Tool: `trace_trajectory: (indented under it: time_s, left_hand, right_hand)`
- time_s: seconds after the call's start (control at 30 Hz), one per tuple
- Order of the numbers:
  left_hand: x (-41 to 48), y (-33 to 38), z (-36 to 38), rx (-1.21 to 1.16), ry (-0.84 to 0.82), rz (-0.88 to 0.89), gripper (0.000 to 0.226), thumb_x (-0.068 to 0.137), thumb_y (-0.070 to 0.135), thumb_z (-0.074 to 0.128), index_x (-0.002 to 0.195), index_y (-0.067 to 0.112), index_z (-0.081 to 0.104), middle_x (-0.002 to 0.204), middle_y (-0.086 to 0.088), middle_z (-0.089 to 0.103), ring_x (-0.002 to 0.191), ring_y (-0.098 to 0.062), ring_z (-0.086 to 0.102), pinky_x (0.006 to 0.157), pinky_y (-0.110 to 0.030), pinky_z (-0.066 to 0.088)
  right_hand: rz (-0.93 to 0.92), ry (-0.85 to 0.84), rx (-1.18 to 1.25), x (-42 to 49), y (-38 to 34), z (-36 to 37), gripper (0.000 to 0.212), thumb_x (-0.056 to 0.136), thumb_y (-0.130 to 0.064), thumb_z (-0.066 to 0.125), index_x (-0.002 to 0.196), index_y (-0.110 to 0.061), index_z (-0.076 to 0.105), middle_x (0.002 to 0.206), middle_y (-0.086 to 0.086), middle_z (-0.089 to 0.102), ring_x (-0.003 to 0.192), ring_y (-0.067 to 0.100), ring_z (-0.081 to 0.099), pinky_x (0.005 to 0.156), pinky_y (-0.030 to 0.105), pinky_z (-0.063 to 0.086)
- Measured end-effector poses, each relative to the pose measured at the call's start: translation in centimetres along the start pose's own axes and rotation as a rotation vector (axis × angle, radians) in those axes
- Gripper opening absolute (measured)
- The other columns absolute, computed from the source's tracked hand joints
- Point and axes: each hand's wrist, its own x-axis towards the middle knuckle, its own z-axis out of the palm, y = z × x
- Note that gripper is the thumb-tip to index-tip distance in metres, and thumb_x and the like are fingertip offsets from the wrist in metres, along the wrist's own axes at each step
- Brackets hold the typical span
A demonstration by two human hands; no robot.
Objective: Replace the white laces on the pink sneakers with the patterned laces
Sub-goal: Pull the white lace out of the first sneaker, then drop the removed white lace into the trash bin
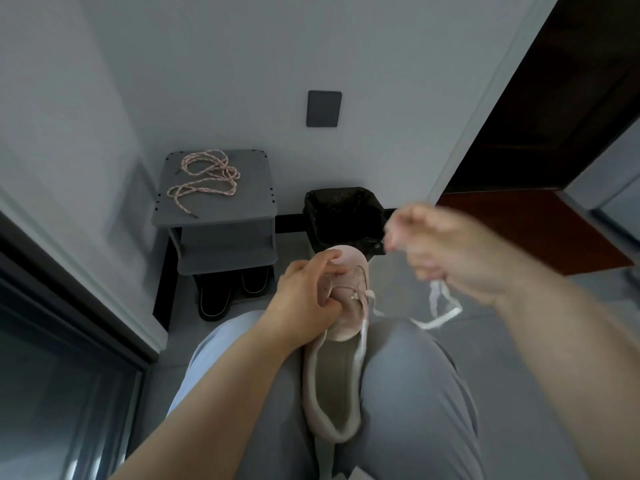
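- Grey shelf rack (252,202), against the wall: two patterned laces (207,178) lie in loose loops on its top shelf.
- Floor (401,285): black slippers (214,299) sit beneath the rack, and a black-lined bin (343,216) stands just beside it.
- Person's lap (415,393): a pink sneaker (332,386) rests between the thighs.

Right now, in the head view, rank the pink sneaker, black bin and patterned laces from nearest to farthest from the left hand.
1. pink sneaker, gripped by the left hand, on the lap.
2. black bin, on the floor just past the toe.
3. patterned laces, on the grey stand's top, farther left.
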Motion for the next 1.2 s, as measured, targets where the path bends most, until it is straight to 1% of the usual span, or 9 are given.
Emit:
trace_trajectory:
  time_s: [0.17, 0.3, 0.4, 0.5, 0.63, 0.77, 0.9, 1.03, 1.2]
  left_hand:
    - [-0.1, -0.4, 0.0, -0.022, 0.009, 0.013, 0.064, 0.071, 0.009, 0.049, 0.132, 0.027, 0.039, 0.109, 0.027, 0.053, 0.121, -0.013, 0.037, 0.103, -0.034, 0.033]
    - [-0.1, -0.2, -0.1, -0.034, 0.049, -0.011, 0.062, 0.074, 0.006, 0.055, 0.132, 0.024, 0.041, 0.127, 0.006, 0.048, 0.122, -0.018, 0.038, 0.099, -0.028, 0.035]
    - [-0.4, 0.3, -0.3, 0.027, 0.084, -0.047, 0.063, 0.075, 0.013, 0.059, 0.133, 0.025, 0.039, 0.127, -0.003, 0.040, 0.117, -0.024, 0.041, 0.095, -0.033, 0.039]
    - [-0.9, 0.7, -0.3, 0.192, -0.009, -0.126, 0.064, 0.079, 0.025, 0.055, 0.137, 0.025, 0.028, 0.119, -0.007, 0.052, 0.107, -0.029, 0.051, 0.080, -0.032, 0.040]
    - [-0.9, 0.8, 0.0, 0.354, -0.108, -0.185, 0.062, 0.090, 0.025, 0.039, 0.146, 0.022, 0.012, 0.111, -0.015, 0.061, 0.097, -0.032, 0.055, 0.072, -0.031, 0.039]
    - [-0.6, 0.5, -0.1, 0.310, -0.135, -0.214, 0.057, 0.095, 0.016, 0.032, 0.147, 0.024, 0.010, 0.110, -0.018, 0.059, 0.092, -0.028, 0.054, 0.069, -0.029, 0.035]
    - [-0.3, -0.5, -0.6, 0.236, -0.122, -0.250, 0.051, 0.097, 0.017, 0.031, 0.146, 0.025, 0.018, 0.128, -0.014, 0.052, 0.111, -0.027, 0.050, 0.080, -0.022, 0.033]
    - [1.7, -0.8, -0.6, 0.194, -0.109, -0.225, 0.049, 0.096, 0.014, 0.034, 0.144, 0.016, 0.024, 0.127, -0.016, 0.055, 0.111, -0.031, 0.053, 0.084, -0.029, 0.040]
    - [5.7, -2.9, 0.4, 0.242, -0.248, -0.325, 0.055, 0.097, 0.017, 0.027, 0.147, 0.024, 0.005, 0.136, -0.022, 0.042, 0.114, -0.034, 0.049, 0.088, -0.033, 0.038]
  right_hand:
    - [0.270, -0.144, -0.609, 0.6, 5.0, 3.0, 0.048, 0.086, -0.039, 0.060, 0.126, -0.020, 0.041, 0.125, -0.001, 0.050, 0.112, 0.015, 0.050, 0.085, 0.028, 0.041]
    - [0.269, -0.191, -0.614, 0.5, 5.3, 4.2, 0.030, 0.094, -0.027, 0.050, 0.116, -0.008, 0.053, 0.115, 0.014, 0.061, 0.106, 0.027, 0.055, 0.080, 0.036, 0.043]
    - [0.228, -0.127, -0.622, 0.9, 5.9, 4.2, 0.015, 0.094, -0.031, 0.050, 0.090, -0.018, 0.056, 0.085, 0.001, 0.064, 0.082, 0.017, 0.057, 0.064, 0.025, 0.037]
    - [0.205, -0.113, -0.670, 1.0, 6.5, 4.2, 0.030, 0.095, -0.032, 0.046, 0.068, -0.020, 0.048, 0.067, -0.003, 0.049, 0.059, 0.007, 0.045, 0.050, 0.018, 0.031]
    - [0.143, 0.085, -0.424, 1.3, 6.4, 3.3, 0.027, 0.097, -0.020, 0.044, 0.092, -0.002, 0.063, 0.085, 0.023, 0.058, 0.073, 0.026, 0.056, 0.062, 0.028, 0.042]
    - [0.265, 0.327, 0.255, 2.1, 7.7, 3.2, 0.023, 0.093, -0.008, 0.046, 0.073, -0.008, 0.058, 0.066, 0.006, 0.044, 0.050, 0.010, 0.033, 0.037, 0.015, 0.022]
    - [0.228, 0.576, 0.921, 2.0, 7.0, 0.5, 0.023, 0.090, -0.003, 0.043, 0.070, -0.010, 0.054, 0.079, 0.007, 0.066, 0.065, 0.011, 0.057, 0.057, 0.018, 0.038]
    - [0.117, 0.380, 1.006, 2.7, 6.7, -1.8, 0.035, 0.098, -0.027, 0.036, 0.065, -0.016, 0.043, 0.050, -0.003, 0.050, 0.065, 0.014, 0.063, 0.093, 0.038, 0.045]
    - [0.031, 0.164, 0.889, 6.0, 4.9, -1.3, 0.039, 0.099, -0.032, 0.032, 0.062, -0.019, 0.039, 0.047, -0.007, 0.030, 0.043, 0.008, 0.031, 0.080, 0.033, 0.046]
